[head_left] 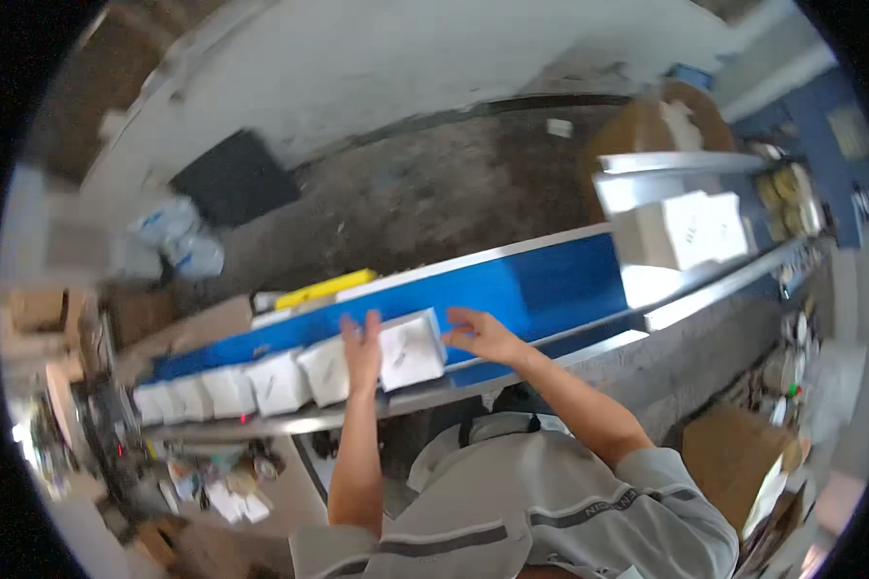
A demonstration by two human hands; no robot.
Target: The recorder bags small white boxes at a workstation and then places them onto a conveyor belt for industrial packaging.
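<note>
On the near side of a blue conveyor belt stands a row of several white boxes. The rightmost white box lies between my two hands. My left hand is open with fingers spread, at the left side of that box and in front of the neighbouring one. To the right of the box is my right hand, its fingers apart and slightly bent toward the box's edge. Neither hand appears to grip it. Motion blurs both hands a little.
White boxes sit at the right on a metal-railed section. A yellow bar lies along the belt's far edge. Beyond are a dark mat and a plastic bag. A brown carton stands at the lower right.
</note>
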